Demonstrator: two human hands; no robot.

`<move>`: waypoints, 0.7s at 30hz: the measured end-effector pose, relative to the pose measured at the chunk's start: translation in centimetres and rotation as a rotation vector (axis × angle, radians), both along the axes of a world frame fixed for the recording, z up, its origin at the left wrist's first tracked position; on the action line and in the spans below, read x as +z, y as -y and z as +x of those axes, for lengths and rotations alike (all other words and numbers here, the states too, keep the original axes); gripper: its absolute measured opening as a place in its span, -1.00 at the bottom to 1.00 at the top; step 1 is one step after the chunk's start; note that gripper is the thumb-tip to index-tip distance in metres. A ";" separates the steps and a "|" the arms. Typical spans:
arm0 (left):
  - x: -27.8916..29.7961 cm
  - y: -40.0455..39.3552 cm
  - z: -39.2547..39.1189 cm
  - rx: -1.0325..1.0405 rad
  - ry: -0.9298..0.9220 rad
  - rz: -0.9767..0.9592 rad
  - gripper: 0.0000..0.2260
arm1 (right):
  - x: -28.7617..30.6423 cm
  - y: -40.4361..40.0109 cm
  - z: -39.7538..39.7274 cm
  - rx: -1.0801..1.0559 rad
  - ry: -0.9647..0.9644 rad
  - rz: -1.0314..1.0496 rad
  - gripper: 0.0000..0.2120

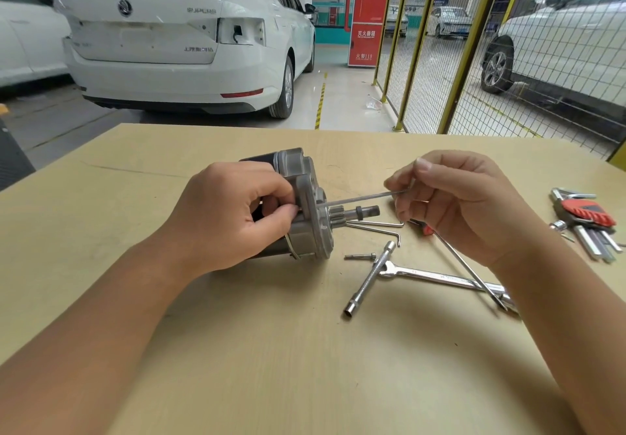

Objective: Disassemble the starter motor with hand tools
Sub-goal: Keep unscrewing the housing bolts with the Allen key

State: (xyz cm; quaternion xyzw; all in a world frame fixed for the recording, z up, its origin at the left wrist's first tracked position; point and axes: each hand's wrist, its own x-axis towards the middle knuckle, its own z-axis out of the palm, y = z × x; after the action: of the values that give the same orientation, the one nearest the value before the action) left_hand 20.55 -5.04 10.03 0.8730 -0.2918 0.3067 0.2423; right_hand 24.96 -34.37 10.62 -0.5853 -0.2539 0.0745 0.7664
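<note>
On the table, left hand grips starter motor; right hand pinches hex key

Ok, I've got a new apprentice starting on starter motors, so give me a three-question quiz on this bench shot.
1. True or false: the left hand holds the starter motor while the right hand pinches a hex key.
2. Which lies nearest the motor on the table? A) loose bolt B) hex key set C) wrench
3. Fill in: the T-handle socket tool lies across the ___.

Key: 1 true; 2 A; 3 wrench.
</note>
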 end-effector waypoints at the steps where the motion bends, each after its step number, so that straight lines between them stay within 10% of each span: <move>1: 0.0 0.0 0.0 -0.001 0.000 -0.001 -0.92 | 0.0 0.0 -0.1 -0.001 -0.017 0.000 -0.83; 9: 0.0 0.1 -0.1 0.003 -0.008 -0.010 -0.92 | 0.2 0.7 0.1 0.110 -0.054 -0.199 -0.52; 21: 0.0 0.1 -0.1 0.004 -0.015 -0.010 -0.93 | -0.7 0.2 0.8 -0.144 -0.203 -0.298 -0.87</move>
State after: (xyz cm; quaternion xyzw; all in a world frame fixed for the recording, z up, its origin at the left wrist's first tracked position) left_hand 20.47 -5.13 10.03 0.8747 -0.2865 0.3020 0.2482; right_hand 25.72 -34.58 9.91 -0.6984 -0.1188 0.1149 0.6964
